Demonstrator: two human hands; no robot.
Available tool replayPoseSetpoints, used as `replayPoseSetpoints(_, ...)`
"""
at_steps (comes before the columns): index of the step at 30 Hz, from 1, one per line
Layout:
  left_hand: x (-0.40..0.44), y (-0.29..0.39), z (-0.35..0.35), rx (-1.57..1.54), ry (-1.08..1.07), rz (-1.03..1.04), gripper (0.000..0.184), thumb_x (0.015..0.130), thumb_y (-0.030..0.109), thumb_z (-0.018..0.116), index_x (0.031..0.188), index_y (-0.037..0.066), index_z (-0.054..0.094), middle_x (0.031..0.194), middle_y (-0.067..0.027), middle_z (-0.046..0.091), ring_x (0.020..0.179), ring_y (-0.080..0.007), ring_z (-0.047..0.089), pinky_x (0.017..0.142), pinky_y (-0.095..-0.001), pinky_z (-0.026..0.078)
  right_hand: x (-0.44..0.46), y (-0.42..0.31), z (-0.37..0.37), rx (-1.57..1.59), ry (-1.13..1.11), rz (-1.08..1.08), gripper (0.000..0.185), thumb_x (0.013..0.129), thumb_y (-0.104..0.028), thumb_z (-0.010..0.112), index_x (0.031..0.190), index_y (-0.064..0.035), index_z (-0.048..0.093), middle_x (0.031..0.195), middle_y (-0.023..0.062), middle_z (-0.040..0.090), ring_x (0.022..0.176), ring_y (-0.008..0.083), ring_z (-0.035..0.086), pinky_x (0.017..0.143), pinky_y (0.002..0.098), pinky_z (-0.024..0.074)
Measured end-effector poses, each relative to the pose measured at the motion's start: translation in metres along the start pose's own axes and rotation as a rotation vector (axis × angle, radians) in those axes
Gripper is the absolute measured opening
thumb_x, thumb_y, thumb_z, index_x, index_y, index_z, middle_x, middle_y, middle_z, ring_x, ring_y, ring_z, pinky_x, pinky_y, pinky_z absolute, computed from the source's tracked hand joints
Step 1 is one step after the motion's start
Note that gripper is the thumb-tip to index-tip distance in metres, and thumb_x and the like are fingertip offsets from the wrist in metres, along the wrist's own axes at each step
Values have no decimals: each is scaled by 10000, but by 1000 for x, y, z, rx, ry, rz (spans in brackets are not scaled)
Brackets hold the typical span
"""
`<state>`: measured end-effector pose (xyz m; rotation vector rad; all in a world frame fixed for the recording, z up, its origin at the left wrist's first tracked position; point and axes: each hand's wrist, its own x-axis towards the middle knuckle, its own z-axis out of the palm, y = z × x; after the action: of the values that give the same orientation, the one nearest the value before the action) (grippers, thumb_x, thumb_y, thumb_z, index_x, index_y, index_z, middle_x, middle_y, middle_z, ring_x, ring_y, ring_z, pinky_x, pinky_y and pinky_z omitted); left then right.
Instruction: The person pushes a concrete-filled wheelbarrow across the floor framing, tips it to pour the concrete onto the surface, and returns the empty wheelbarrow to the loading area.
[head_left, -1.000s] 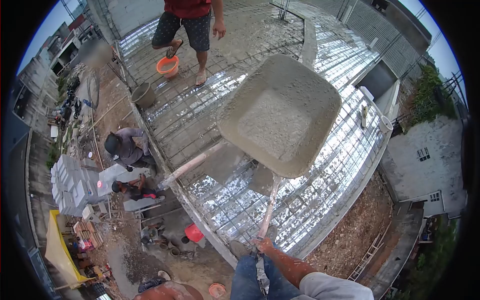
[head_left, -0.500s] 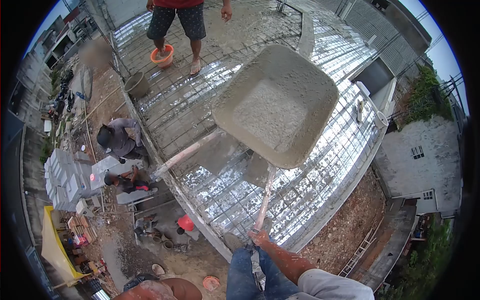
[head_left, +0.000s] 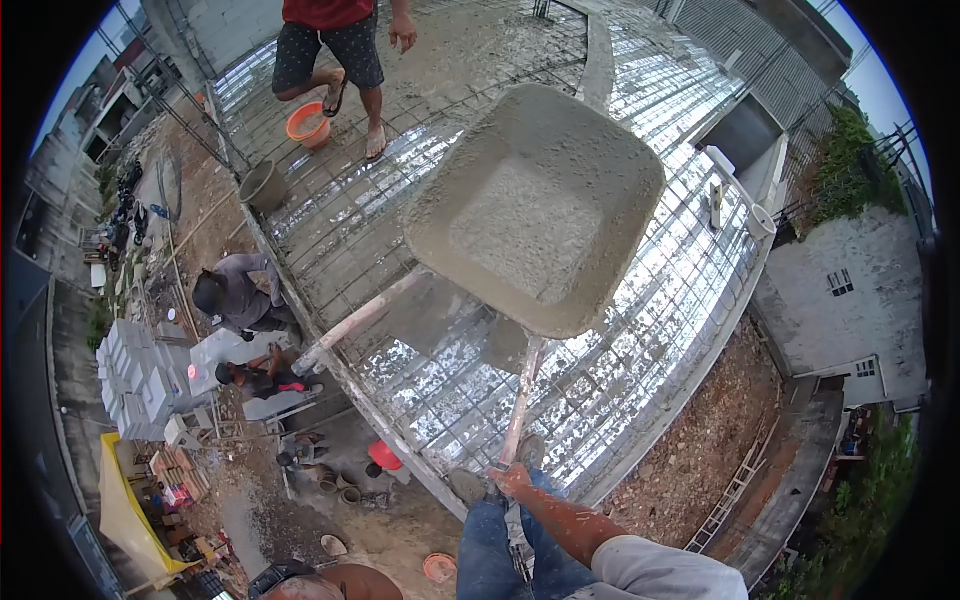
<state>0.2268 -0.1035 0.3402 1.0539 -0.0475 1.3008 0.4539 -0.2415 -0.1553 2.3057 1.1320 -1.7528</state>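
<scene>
A wheelbarrow (head_left: 625,165) coated in grey cement stands before me, wet concrete (head_left: 525,220) spread over the bottom of its tray. My right hand (head_left: 513,482) is closed around the end of the near wheelbarrow handle (head_left: 525,390), above my jeans and shoes. The other handle (head_left: 365,315) stretches left past the slab's edge, and no hand shows on its end. Part of a bent bare arm (head_left: 355,582) enters at the bottom left, beside a dark object; my left hand itself is out of view.
Under the wheelbarrow lies a rebar grid over shiny decking (head_left: 440,395). A person in patterned shorts (head_left: 350,55) stands ahead beside an orange bucket (head_left: 308,128). A grey bucket (head_left: 263,187) sits by the slab edge (head_left: 370,410), which drops to ground where several people work.
The person ahead has lifted one foot out of the orange bucket. The wheelbarrow appears slightly farther left in view; my right hand keeps its grip.
</scene>
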Motion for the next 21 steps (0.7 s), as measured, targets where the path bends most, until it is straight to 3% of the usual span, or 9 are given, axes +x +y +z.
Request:
replayPoseSetpoints(3, 7, -8, 5, 57, 20, -15, 579, 779, 560, 628, 877, -10, 621, 579, -10, 488, 506, -131, 441, 512, -312, 418, -11, -13, -13, -82, -85, 13, 794, 698, -672, 636, 756, 120, 627, 732, 244, 641, 735, 319, 657, 652, 441, 483)
replayPoseSetpoints(7, -21, -45, -2, 237, 290, -151, 605, 765, 587, 638, 860, -10, 626, 569, -3, 483, 501, -127, 436, 506, -304, 414, -12, -6, -16, -44, -99, -64, 817, 689, -727, 603, 695, 89, 634, 694, 210, 641, 697, 305, 647, 631, 439, 478)
replayPoseSetpoints(9, -57, -85, -14, 343, 602, -336, 604, 781, 584, 621, 861, -14, 619, 580, 7, 476, 500, -119, 427, 510, -294, 413, -5, 13, -9, 33, -5, -214, 810, 685, -751, 587, 647, 57, 632, 653, 179, 631, 658, 284, 634, 612, 434, 472)
replayPoseSetpoints(10, -83, -104, -21, 385, 776, -432, 596, 799, 575, 601, 867, -17, 610, 592, 15, 470, 502, -111, 420, 516, -286, 413, -9, 11, -21, 55, -119, -206, 791, 690, -749, 584, 624, 38, 624, 624, 158, 618, 630, 276, 620, 598, 431, 468)
replayPoseSetpoints(12, -158, -127, -34, 470, 840, -707, 491, 861, 484, 567, 944, 1, 610, 623, 9, 483, 536, -106, 461, 539, -281, 401, -20, 13, -54, 76, -351, -189, 757, 701, -746, 578, 580, 1, 608, 564, 115, 590, 574, 259, 594, 572, 426, 459)
replayPoseSetpoints(17, -309, -130, 6, 857, 907, -1583, 535, 788, 574, 611, 896, 52, 650, 676, -20, 590, 654, -117, 576, 608, -277, 453, -8, 41, -125, -92, -221, -303, 641, 742, -656, 625, 575, -39, 576, 554, 66, 554, 562, 203, 561, 547, 382, 436)
replayPoseSetpoints(19, -355, -126, 18, 915, 965, -1705, 553, 767, 588, 625, 892, 50, 657, 711, -53, 627, 680, -144, 611, 639, -291, 472, 21, 77, -149, -156, -160, -255, 575, 772, -597, 642, 613, -48, 587, 615, 73, 580, 612, 202, 554, 583, 386, 440)
replayPoseSetpoints(20, -377, -126, 23, 938, 997, -1766, 563, 757, 596, 633, 889, 49, 661, 728, -70, 646, 693, -157, 629, 655, -298, 481, 4, 71, -183, -377, -7, -403, 584, 781, -611, 622, 636, -46, 596, 628, 78, 588, 629, 222, 560, 606, 403, 453)
replayPoseSetpoints(21, -393, -127, 23, 981, 1065, -1732, 569, 748, 597, 640, 893, 47, 661, 738, -78, 653, 688, -176, 636, 662, -313, 488, -4, 76, -210, -106, -106, -301, 518, 806, -522, 659, 619, -46, 575, 601, 58, 569, 588, 187, 555, 544, 370, 445)
